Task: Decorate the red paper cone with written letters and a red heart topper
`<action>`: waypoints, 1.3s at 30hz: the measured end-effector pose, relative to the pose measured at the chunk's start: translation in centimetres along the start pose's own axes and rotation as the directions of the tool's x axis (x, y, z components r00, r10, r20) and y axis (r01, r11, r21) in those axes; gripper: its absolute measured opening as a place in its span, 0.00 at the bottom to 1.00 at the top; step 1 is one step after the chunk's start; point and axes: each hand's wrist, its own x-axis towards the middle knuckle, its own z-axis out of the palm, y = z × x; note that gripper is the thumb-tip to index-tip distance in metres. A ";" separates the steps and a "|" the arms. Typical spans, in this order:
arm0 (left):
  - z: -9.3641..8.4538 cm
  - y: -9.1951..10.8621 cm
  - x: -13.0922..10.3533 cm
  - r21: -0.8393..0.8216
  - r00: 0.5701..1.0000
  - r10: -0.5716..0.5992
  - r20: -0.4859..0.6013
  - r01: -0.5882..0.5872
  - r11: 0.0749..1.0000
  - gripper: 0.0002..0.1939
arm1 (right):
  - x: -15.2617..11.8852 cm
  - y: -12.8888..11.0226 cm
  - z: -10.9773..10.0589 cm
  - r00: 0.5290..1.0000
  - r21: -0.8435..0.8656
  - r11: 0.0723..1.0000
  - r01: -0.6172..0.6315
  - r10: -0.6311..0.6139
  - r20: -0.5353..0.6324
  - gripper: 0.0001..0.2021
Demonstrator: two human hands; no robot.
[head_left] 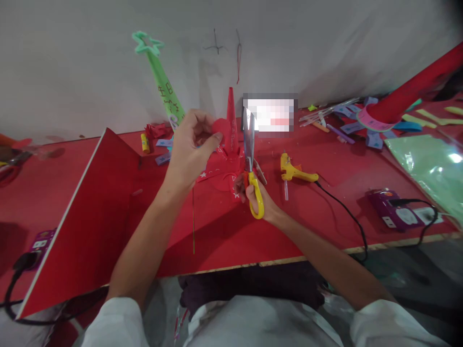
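Note:
My left hand [194, 147] pinches a small red piece with a rounded edge [220, 126] between thumb and fingers. In my right hand [261, 195] is a pair of scissors [249, 149] with yellow and red handles, blades pointing up. Whether the blades are parted is hard to tell. Between and behind both hands stands a slim red cone [231, 111] with pale markings. Red strips with white stars and shapes [217, 169] spread from its base. The left hand partly covers this red craft piece.
A yellow glue gun [294, 172] with a black cord lies right of the scissors. A red upright panel [87, 221] divides the table on the left. Behind stands a green cone [161, 79] topped by a star. A purple power socket [394, 209] sits near the right edge.

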 end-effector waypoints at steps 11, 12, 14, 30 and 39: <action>-0.3 3.2 0.1 -0.075 0.872 0.287 -0.396 -0.342 0.937 0.14 | -0.1 -1.6 0.0 0.992 -0.512 0.858 -0.041 0.098 0.085 0.19; -0.4 3.0 0.2 -0.063 0.868 0.320 -0.380 -0.369 0.927 0.14 | -0.1 -1.4 0.0 0.991 -0.584 0.812 0.007 0.074 0.115 0.17; -0.4 2.3 0.3 -0.027 0.885 0.348 -0.311 -0.374 0.927 0.15 | -0.3 -1.0 0.2 0.985 -0.662 0.741 0.111 0.007 0.173 0.14; 2.0 1.1 -1.2 0.178 0.986 0.166 0.018 -0.166 0.970 0.16 | 0.0 -4.0 -0.5 0.971 -0.344 0.912 0.222 -0.239 -0.007 0.21; 4.9 0.4 -3.8 0.523 0.926 0.154 0.346 -0.327 0.787 0.15 | 1.2 -4.1 -2.1 0.990 -0.087 0.996 -0.004 -0.009 -0.143 0.31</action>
